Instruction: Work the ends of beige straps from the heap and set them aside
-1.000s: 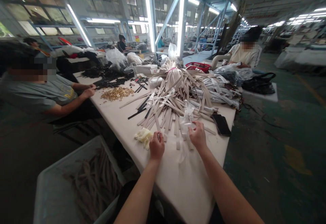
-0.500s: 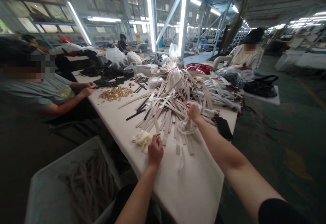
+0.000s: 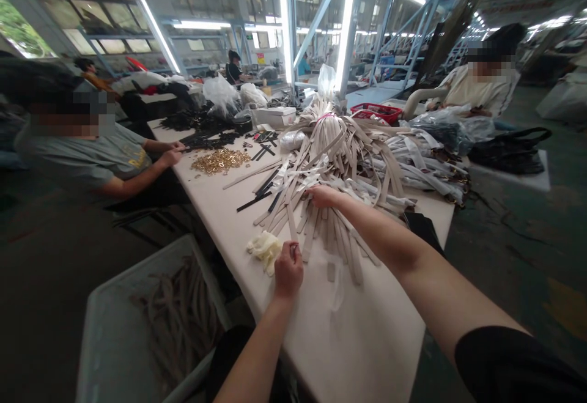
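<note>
I've R hand (image 3: 322, 196) over the strap pile (image 3: 328, 137) on tabletop (image 3: 353, 336), L hand (image 3: 288, 263) nearer w/ fingers (image 3: 293, 251) curled, can't tell either grip, other straps (image 3: 181, 314) in near-left bin (image 3: 114, 329), unclear if done.

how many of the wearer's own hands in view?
2: left hand beside the crumpled pale-yellow item; right hand farther forward, at the beige straps.

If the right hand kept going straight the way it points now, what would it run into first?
Most likely the beige strips fanned out at the fingertips of the right hand; depth is unclear, so it may already touch them. Black strips lie farther along.
</note>
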